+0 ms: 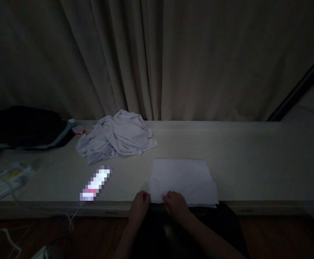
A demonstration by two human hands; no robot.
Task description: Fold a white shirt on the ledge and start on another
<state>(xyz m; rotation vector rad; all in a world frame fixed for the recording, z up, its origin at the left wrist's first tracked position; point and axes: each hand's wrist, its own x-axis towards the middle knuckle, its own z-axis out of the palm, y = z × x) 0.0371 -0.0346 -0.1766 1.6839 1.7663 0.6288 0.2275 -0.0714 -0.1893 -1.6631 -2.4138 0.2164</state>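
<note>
The fingers of the left hand (140,203) are curled in tight, pinching the near left corner of the folded white cloth (183,180). The fingers of the right hand (176,203) are bent down over the cloth's near edge, just right of that corner, gripping the fabric; the light is too dim to tell how much they hold. The two hands sit close together, not touching, at the front edge of the worktop (254,162).

The folded white cloth lies flat as a neat rectangle at the front edge of the worktop, about the middle of its length, its near border reaching that edge.

Behind it and to the left, a crumpled white garment (119,136) lies in a heap toward the back edge, apart from the folded cloth. A lit, blurred oblong (96,184) lies aslant near the front edge, left of the hands. Farther left sit a dark bundle (24,127) at the back and a pale packet (3,180) at the left end.

To the right of the folded cloth the worktop runs bare to its right end. A curtain (157,57) hangs behind the back edge.
</note>
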